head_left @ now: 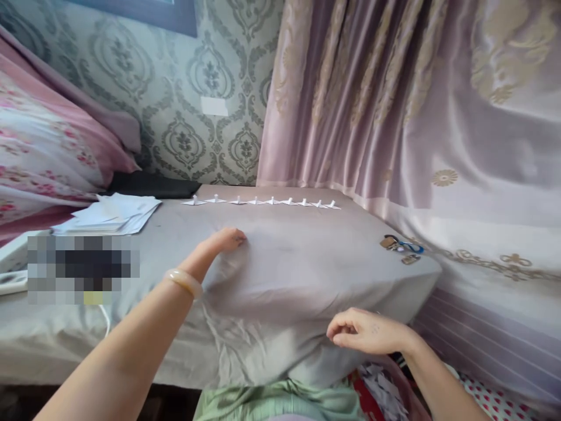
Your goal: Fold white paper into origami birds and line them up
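My left hand is low over the grey cloth covering the table, its fingers pointing right and mostly hidden behind the hand. A pale bangle circles that wrist. Beyond it, a row of several small white folded-paper pieces runs along the far side, each with a short upright tab. My right hand hovers by the table's near edge, fingers loosely bent and thumb apart from them. Nothing shows in it. A stack of white paper sheets lies to the left of the row.
Keys with a blue loop lie near the right edge. A black folded item rests at the back left. A white cable hangs at front left, beside a blurred-out patch. Curtains border the right side.
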Available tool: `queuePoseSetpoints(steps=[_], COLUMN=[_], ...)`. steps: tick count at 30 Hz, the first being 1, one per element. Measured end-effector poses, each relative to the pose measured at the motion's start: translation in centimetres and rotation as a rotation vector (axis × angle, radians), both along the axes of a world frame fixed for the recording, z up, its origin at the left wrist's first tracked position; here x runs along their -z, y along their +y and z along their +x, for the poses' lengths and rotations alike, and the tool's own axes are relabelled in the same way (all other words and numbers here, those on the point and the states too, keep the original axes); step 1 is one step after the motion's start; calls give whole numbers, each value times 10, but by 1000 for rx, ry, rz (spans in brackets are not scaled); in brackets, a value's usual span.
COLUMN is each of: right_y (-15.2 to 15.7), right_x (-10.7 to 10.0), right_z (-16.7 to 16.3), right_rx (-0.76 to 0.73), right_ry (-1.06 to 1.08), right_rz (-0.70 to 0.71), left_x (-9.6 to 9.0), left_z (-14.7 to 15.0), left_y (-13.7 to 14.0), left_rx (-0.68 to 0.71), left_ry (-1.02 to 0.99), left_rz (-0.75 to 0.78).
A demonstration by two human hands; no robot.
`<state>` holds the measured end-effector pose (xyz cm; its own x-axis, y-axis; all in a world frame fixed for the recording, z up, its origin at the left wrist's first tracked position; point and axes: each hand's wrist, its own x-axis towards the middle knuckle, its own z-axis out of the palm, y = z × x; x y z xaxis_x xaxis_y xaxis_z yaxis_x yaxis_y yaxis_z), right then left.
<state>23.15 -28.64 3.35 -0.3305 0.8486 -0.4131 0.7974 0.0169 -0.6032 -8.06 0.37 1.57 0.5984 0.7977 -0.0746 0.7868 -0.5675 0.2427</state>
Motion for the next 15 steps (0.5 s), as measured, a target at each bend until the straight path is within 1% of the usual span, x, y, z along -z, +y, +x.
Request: queuePoseSetpoints(steps=[5, 11, 13, 15], right_y=[27, 76, 95, 114], right_x=[-6, -22, -27, -31], right_z=[-20, -52, -62, -71], right_rx=[-137, -318, -376, -430], right_ry=[-38, 40, 66, 90], right_rz=[-25, -53, -93, -179], left_x=[-1, -5, -7, -8], left_z=[-8, -8, -6, -5], left_y=[-11, -11, -7, -3], left_rx=[-23, -66, -82, -93], left_ry=[-10, -9, -19, -42], left_rz=[31, 54, 62, 64])
